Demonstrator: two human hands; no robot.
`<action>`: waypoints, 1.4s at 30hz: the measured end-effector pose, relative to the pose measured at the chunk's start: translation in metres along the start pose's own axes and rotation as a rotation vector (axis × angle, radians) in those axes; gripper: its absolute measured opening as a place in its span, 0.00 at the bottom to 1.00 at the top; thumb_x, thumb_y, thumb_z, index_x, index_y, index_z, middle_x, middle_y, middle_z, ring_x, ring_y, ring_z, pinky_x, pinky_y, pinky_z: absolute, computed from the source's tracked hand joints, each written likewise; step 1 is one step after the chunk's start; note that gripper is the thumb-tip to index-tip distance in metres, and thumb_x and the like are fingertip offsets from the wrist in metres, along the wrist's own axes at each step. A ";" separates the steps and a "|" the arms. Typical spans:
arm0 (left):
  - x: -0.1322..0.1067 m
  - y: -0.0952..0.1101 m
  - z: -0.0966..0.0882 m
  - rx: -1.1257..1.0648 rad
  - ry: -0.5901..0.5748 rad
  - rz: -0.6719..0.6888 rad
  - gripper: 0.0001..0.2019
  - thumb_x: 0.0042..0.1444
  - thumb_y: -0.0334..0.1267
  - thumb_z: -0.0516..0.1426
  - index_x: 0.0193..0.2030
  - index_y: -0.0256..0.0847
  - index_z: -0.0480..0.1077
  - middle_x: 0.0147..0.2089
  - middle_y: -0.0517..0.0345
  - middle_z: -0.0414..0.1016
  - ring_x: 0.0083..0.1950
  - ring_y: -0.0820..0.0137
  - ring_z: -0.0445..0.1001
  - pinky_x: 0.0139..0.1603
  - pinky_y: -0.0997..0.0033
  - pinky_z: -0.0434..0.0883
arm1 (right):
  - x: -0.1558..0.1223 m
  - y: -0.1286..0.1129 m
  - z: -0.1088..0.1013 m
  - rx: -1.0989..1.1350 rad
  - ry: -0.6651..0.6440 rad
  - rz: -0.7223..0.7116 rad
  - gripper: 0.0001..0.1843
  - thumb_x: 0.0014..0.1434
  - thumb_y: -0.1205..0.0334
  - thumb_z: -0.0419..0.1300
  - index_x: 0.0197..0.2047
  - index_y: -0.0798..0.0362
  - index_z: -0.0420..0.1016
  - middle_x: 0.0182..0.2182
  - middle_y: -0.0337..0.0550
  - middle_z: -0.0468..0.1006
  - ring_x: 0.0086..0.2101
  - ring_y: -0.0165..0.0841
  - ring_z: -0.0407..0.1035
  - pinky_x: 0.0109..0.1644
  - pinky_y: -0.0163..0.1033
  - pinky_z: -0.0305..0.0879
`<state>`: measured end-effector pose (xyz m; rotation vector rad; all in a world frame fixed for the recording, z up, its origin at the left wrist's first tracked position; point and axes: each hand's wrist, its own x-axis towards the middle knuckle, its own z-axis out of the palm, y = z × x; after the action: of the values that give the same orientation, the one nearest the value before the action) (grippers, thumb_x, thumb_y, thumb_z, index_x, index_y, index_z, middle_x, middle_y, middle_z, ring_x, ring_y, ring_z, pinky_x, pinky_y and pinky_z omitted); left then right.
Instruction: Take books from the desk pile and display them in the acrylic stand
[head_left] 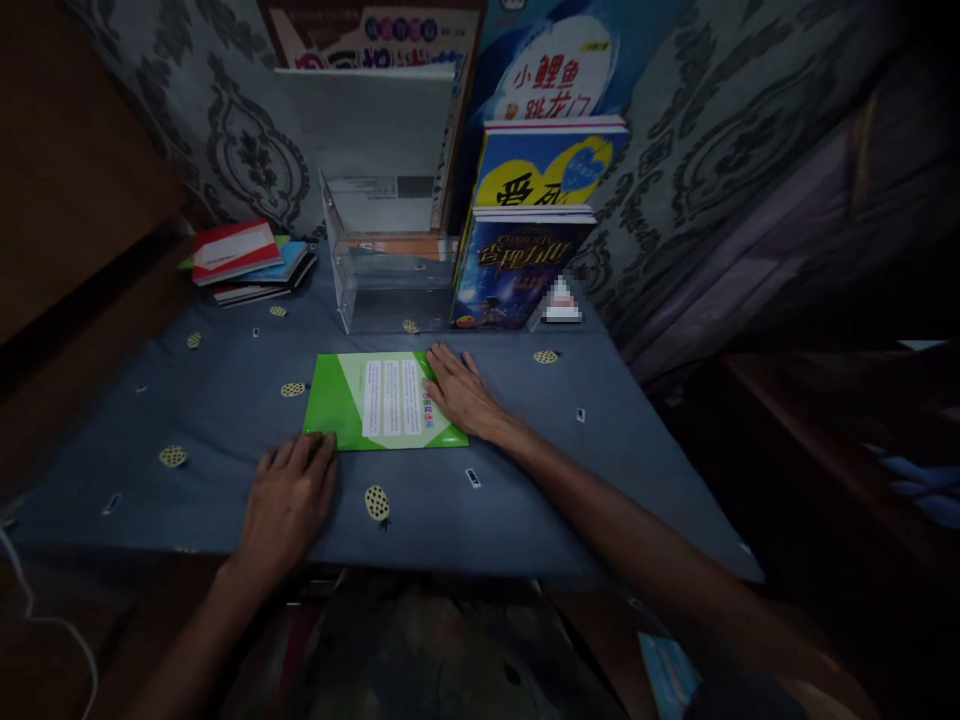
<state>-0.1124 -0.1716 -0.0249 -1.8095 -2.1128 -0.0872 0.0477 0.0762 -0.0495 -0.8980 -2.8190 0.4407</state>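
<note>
Green paperback (375, 400) is touched at its right end by the flat, ungripping right hand (463, 396), near-left corner by the half-curled left hand (288, 492), grip unclear.

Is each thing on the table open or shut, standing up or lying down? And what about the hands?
Green book: shut, lying flat.
Right hand: resting on the book's right end.
Left hand: at its near left corner.
Clear rack: standing.
Dark blue book: shut, standing up.
Small books: lying in an uneven pile.
</note>
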 end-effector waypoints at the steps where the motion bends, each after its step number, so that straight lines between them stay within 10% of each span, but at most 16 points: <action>1: 0.000 0.001 -0.002 0.012 -0.014 -0.003 0.16 0.70 0.35 0.50 0.57 0.35 0.74 0.51 0.44 0.79 0.46 0.54 0.76 0.43 0.54 0.70 | -0.004 -0.001 -0.002 -0.008 -0.001 0.007 0.32 0.71 0.57 0.43 0.73 0.65 0.55 0.73 0.60 0.53 0.72 0.43 0.46 0.75 0.57 0.40; 9: 0.025 -0.005 -0.002 0.008 -0.139 0.050 0.18 0.71 0.37 0.47 0.59 0.33 0.72 0.55 0.42 0.77 0.50 0.53 0.76 0.46 0.53 0.71 | -0.085 -0.001 -0.008 -0.128 0.101 0.063 0.27 0.72 0.55 0.45 0.68 0.60 0.65 0.67 0.61 0.65 0.66 0.48 0.61 0.69 0.63 0.52; 20: 0.122 -0.018 0.043 -0.247 -0.312 0.116 0.28 0.71 0.43 0.42 0.71 0.28 0.59 0.74 0.38 0.58 0.73 0.54 0.60 0.70 0.49 0.61 | -0.166 -0.054 -0.002 -0.034 0.354 -0.067 0.17 0.69 0.63 0.55 0.58 0.54 0.74 0.56 0.54 0.77 0.51 0.47 0.71 0.56 0.57 0.71; 26: 0.128 -0.017 0.064 -0.309 -0.181 0.100 0.27 0.70 0.42 0.40 0.71 0.33 0.58 0.74 0.41 0.58 0.74 0.56 0.59 0.72 0.43 0.57 | -0.130 -0.051 -0.028 0.091 0.267 -0.110 0.10 0.67 0.67 0.56 0.46 0.51 0.77 0.38 0.47 0.82 0.41 0.44 0.75 0.51 0.56 0.73; 36: 0.125 -0.020 0.073 -0.345 -0.144 0.115 0.27 0.65 0.36 0.45 0.70 0.36 0.60 0.71 0.40 0.64 0.73 0.56 0.61 0.71 0.41 0.58 | 0.031 -0.070 0.005 0.301 0.027 -0.254 0.32 0.73 0.58 0.43 0.73 0.69 0.50 0.72 0.64 0.54 0.72 0.43 0.46 0.75 0.54 0.48; 42: 0.124 -0.018 0.067 -0.360 -0.118 0.108 0.26 0.70 0.42 0.42 0.70 0.34 0.60 0.73 0.40 0.61 0.73 0.55 0.61 0.70 0.42 0.59 | 0.026 -0.005 -0.001 0.135 -0.006 -0.069 0.32 0.73 0.52 0.45 0.73 0.64 0.55 0.73 0.59 0.52 0.72 0.43 0.45 0.76 0.54 0.45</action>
<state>-0.1600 -0.0388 -0.0465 -2.1782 -2.1834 -0.3625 0.0240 0.0878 -0.0452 -0.7722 -2.7765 0.6167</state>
